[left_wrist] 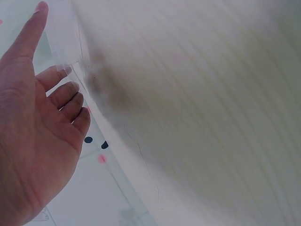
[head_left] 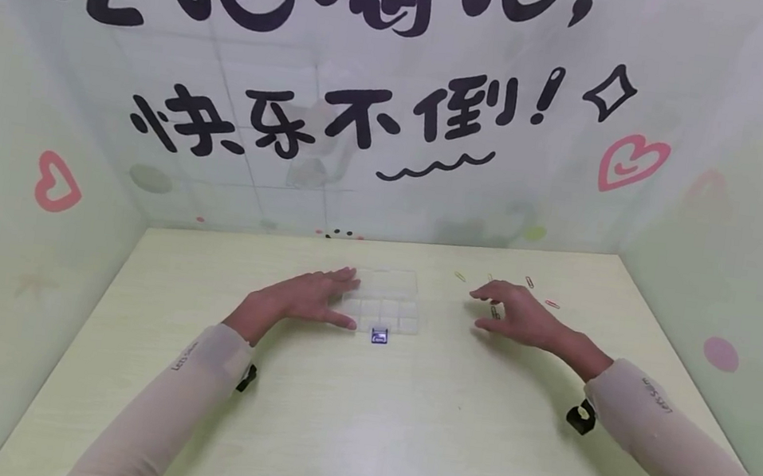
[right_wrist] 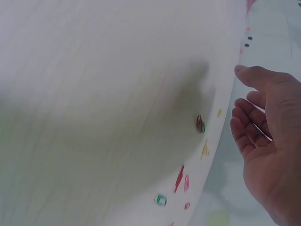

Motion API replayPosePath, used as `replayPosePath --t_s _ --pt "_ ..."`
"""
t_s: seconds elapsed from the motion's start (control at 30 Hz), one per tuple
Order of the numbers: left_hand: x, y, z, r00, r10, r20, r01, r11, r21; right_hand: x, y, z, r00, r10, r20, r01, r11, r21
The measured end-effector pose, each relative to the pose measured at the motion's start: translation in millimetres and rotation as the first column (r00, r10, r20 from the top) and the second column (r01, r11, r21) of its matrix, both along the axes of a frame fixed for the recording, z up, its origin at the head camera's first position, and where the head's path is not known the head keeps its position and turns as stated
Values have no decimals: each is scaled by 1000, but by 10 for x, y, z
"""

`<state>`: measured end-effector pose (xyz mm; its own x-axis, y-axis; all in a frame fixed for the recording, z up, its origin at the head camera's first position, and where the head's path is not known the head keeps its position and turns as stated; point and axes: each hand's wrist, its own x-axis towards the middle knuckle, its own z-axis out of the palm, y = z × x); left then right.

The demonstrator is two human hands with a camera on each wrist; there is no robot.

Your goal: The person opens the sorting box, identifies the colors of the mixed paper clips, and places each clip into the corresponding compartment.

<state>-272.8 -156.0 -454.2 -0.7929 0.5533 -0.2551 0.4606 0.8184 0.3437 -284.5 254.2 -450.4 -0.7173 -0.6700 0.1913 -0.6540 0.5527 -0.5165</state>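
Note:
A clear plastic compartment box [head_left: 409, 318] lies on the table with its lid [head_left: 390, 282] folded back and a small blue-marked tab [head_left: 379, 337] at its front. My left hand [head_left: 311, 295] is at the box's left side, thumb stretched along the lower edge and fingertips by the lid. In the left wrist view that hand [left_wrist: 37, 122] shows its palm, fingers loosely bent. To the right of the box, my right hand [head_left: 519, 314] is held over scattered paper clips, thumb and fingers apart. Its palm [right_wrist: 275, 141] shows nothing held in the right wrist view.
A yellow paper clip [head_left: 460, 276] lies between box and right hand. Red paper clips [head_left: 552, 304] lie beyond the right hand, and a green one [right_wrist: 161, 199] shows in the right wrist view. Printed wall panels [head_left: 328, 207] enclose the table's [head_left: 356, 428] back and sides.

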Motion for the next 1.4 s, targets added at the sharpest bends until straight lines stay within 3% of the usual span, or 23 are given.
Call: replayPosePath --t_s 0.27,0.53,0.97,1.4 --pt "6 0 3 1000 1 -8 -1 1000 -2 -47 253 20 999 -18 -27 20 998 59" --pt "15 -9 -3 1000 -3 -6 3 1000 14 -107 388 -16 1000 -29 4 28 995 91" --pt "22 -15 -14 1000 4 -6 -4 1000 26 -167 419 -70 999 -20 49 13 989 148" --pt "24 -12 -27 1000 15 -4 -15 1000 23 -216 423 -117 997 -2 82 -8 993 117"
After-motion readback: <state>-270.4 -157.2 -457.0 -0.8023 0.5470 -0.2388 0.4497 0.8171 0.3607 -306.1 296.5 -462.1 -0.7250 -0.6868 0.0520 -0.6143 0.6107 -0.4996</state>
